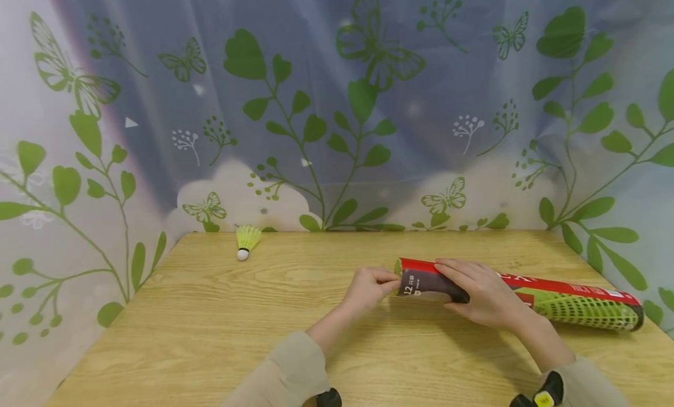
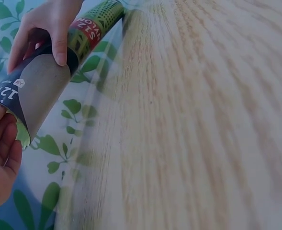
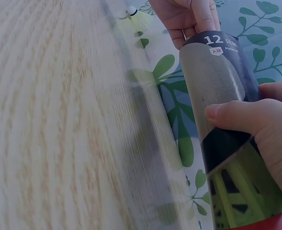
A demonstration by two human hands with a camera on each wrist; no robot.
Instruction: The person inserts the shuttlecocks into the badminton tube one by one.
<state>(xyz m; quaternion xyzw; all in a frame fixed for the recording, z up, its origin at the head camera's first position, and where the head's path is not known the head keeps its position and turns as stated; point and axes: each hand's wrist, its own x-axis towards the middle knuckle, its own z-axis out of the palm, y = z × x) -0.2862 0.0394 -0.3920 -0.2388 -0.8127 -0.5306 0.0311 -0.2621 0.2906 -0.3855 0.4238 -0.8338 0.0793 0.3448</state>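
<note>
A long red, black and green shuttlecock tube (image 1: 568, 304) lies slantwise on the right, its printed near end toward the left hand. My right hand (image 1: 487, 293) grips the tube around its body, thumb on the near side and fingers over the top. At the tube's mouth, my left hand (image 1: 371, 287) has its thumb and fingers pinched together, the fingertips partly hidden inside. A yellow-green skirt edge of a shuttlecock (image 2: 23, 134) shows in the mouth beside those fingers. Most of that shuttlecock is hidden by the tube.
Another yellow shuttlecock (image 1: 247, 242) with a white base lies at the back left of the wooden table (image 1: 210, 313). Behind the table hangs a curtain (image 1: 316, 103) printed with leaves and butterflies. The tube's far end is close to the table's right edge.
</note>
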